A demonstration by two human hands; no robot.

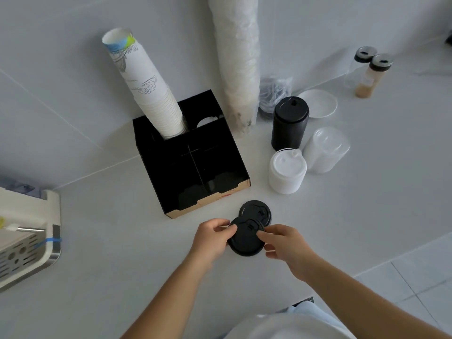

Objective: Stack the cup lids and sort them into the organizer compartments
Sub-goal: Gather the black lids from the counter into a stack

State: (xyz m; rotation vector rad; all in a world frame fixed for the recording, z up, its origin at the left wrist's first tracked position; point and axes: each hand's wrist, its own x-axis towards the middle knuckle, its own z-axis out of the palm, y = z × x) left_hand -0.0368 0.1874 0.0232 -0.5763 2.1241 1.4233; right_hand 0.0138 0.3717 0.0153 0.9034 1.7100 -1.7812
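Organizer (221, 165) compartments too dark to read; left-edge appliance (29, 236) cut off.

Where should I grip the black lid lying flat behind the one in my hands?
Pinch the far black lid by its rim on the exposed far-right edge, coming from above. It lies flat on the counter, and the held lid overlaps its near edge.

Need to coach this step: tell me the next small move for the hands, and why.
Probably seat the near black lid, gripped by the left hand and right hand, onto the far black lid it partly overlaps. Stacked, they could go into the black organizer just beyond.
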